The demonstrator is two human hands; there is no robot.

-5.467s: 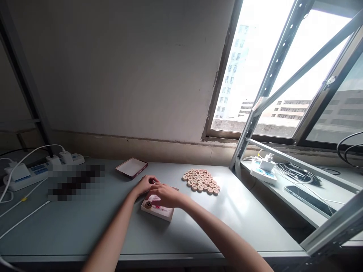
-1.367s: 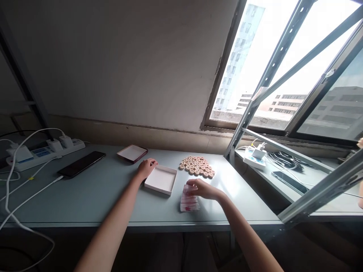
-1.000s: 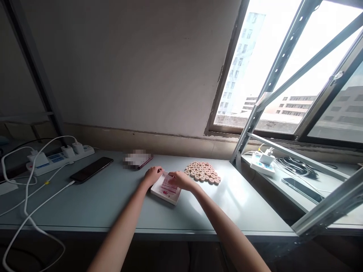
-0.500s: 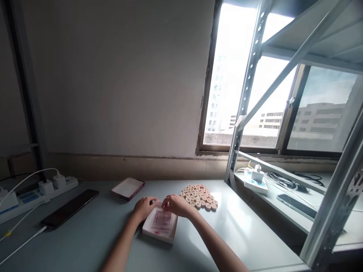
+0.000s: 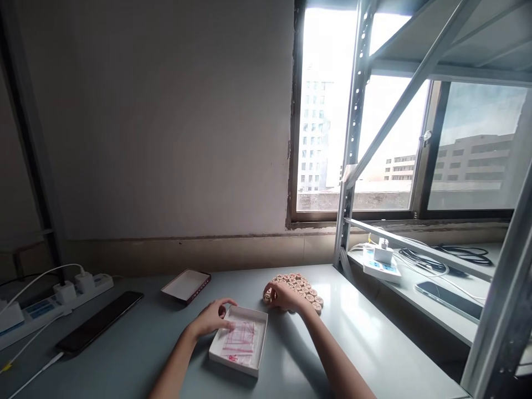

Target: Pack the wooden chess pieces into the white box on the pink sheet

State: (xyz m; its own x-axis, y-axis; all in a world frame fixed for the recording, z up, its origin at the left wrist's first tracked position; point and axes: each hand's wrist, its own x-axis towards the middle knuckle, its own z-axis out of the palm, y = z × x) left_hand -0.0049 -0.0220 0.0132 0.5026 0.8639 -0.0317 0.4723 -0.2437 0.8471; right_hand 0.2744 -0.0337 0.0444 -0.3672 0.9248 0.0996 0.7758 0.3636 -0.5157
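Note:
An open white cardboard box (image 5: 261, 341) lies on the table, with a folded plastic sheet printed in red lines (image 5: 241, 339) inside it. My left hand (image 5: 213, 318) grips the box's left side near the far corner, thumb over the inside and fingers along the rim. To the right of the box, my right hand (image 5: 285, 296) reaches to the left edge of a cluster of round wooden xiangqi pieces (image 5: 308, 289). Its fingertips close around a piece (image 5: 267, 298) there, and the hand hides part of the cluster.
A box lid (image 5: 185, 285) with a dark red side lies behind on the left. Further left are a black phone (image 5: 100, 322) on a cable and a power strip (image 5: 45, 302). A metal shelf frame (image 5: 353, 127) rises on the right, beside another surface with a phone (image 5: 449, 299) and cables.
My right hand has left the box and moved right to the xiangqi pieces. My left hand stays at the box's left side. The view has shifted slightly.

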